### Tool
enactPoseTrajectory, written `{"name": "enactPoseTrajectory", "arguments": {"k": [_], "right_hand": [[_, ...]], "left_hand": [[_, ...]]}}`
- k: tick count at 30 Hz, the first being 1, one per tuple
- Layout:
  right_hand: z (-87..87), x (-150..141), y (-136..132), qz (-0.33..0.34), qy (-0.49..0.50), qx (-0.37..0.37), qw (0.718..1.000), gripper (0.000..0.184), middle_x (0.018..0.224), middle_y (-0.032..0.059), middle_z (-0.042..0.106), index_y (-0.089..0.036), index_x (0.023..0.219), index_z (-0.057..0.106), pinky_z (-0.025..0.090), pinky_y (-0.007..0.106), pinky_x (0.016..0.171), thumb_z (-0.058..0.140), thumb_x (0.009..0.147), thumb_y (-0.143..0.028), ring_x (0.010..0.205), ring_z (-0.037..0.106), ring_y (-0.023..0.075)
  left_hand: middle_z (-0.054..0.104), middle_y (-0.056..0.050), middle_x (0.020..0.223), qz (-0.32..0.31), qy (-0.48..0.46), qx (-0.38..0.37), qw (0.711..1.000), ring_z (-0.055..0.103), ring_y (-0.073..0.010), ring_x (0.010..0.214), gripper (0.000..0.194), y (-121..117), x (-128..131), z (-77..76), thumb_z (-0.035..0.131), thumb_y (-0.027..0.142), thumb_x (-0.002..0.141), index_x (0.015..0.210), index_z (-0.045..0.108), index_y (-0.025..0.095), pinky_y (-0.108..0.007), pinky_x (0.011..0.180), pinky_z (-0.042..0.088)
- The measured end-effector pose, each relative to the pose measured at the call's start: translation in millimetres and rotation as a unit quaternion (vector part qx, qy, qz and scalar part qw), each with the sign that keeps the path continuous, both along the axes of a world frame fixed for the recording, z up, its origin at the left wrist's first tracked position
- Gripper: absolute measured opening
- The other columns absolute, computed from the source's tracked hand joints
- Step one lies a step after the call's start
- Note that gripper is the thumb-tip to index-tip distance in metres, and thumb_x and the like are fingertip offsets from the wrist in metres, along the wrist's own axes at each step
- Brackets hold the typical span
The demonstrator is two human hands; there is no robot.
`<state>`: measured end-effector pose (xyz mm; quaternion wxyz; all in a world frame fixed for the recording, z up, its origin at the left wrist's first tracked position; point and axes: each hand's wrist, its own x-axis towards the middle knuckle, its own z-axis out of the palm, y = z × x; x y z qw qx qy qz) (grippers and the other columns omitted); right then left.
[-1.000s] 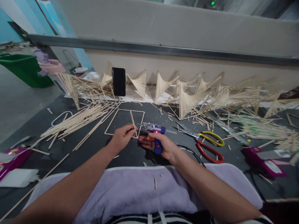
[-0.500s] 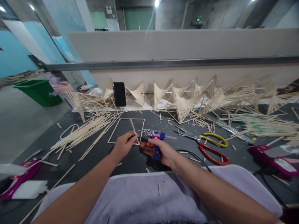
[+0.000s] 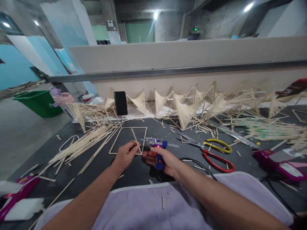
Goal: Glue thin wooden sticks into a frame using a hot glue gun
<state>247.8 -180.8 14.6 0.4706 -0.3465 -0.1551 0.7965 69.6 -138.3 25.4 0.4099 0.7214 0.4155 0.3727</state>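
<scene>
A thin wooden stick [image 3: 134, 135] is pinched in the fingertips of my left hand [image 3: 126, 156], its lower end at the near right corner of a square stick frame [image 3: 115, 140] lying on the dark table. My right hand [image 3: 165, 161] is wrapped around a blue hot glue gun [image 3: 160, 162] with a red light lit. The gun's nozzle points left, just beyond the frame's right side, and a clear glue stick [image 3: 173, 146] sticks out of its back. Some fingers of my right hand reach toward the frame's corner.
Loose sticks [image 3: 83, 143] are heaped at the left. Scissors [image 3: 203, 145] with yellow and red handles lie at the right. Twisted stick models [image 3: 185, 110] and a black phone [image 3: 121, 103] stand along the back. Purple glue guns lie at right [image 3: 279, 164] and left [image 3: 20, 191].
The camera has tilted up slightly, so the table scene sits lower in view. Both hands keep nearly the same pose, still gripping the stick and the glue gun.
</scene>
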Motion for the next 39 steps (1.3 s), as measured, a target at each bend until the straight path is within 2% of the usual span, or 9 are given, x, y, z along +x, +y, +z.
{"name": "enactPoseTrajectory", "arguments": {"k": [9,19,24,29,39], "right_hand": [[3.0,2,1,-0.001,0.004,-0.023,1.0,0.01,0.089,0.0097,0.067,-0.012,0.077,0.06,0.046,0.033,0.084,0.057,0.072,-0.02,0.081,0.064,0.0167],[-8.3,2,5,-0.005,0.014,-0.022,1.0,0.016,0.088,0.0086,0.068,-0.012,0.084,0.06,0.044,0.037,0.089,0.059,0.071,-0.021,0.08,0.064,0.0163],[-5.8,3,5,-0.006,0.01,-0.026,1.0,0.013,0.087,0.0089,0.068,-0.011,0.082,0.06,0.044,0.037,0.089,0.059,0.072,-0.02,0.08,0.064,0.0163],[-3.1,3,4,-0.011,0.009,-0.028,1.0,0.013,0.085,0.0083,0.068,-0.012,0.083,0.059,0.045,0.037,0.087,0.059,0.071,-0.019,0.079,0.065,0.0161],[-3.8,3,5,-0.013,0.005,-0.02,1.0,0.014,0.083,0.0076,0.068,-0.013,0.084,0.059,0.046,0.036,0.085,0.059,0.071,-0.018,0.077,0.065,0.016]], "left_hand": [[0.061,-0.003,0.083,0.007,0.008,-0.011,1.0,0.06,-0.0133,0.07,0.024,1,1,-1.7,0.047,0.035,0.08,0.087,0.059,0.016,-0.027,0.067,0.054],[0.06,-0.004,0.085,0.017,0.028,0.005,0.999,0.06,-0.0122,0.068,0.023,5,2,-3.9,0.047,0.036,0.08,0.084,0.059,0.016,-0.025,0.066,0.054],[0.06,-0.004,0.091,0.016,0.041,0.013,0.999,0.061,-0.0121,0.069,0.023,3,3,-2.0,0.048,0.035,0.08,0.081,0.06,0.016,-0.024,0.067,0.054],[0.061,-0.003,0.083,0.019,0.051,0.013,0.998,0.061,-0.0121,0.066,0.023,4,4,-0.6,0.047,0.035,0.08,0.085,0.059,0.016,-0.024,0.065,0.053],[0.062,-0.005,0.087,0.015,0.062,0.033,0.997,0.061,-0.0121,0.067,0.023,3,4,0.0,0.047,0.034,0.081,0.081,0.061,0.016,-0.023,0.065,0.052]]}}
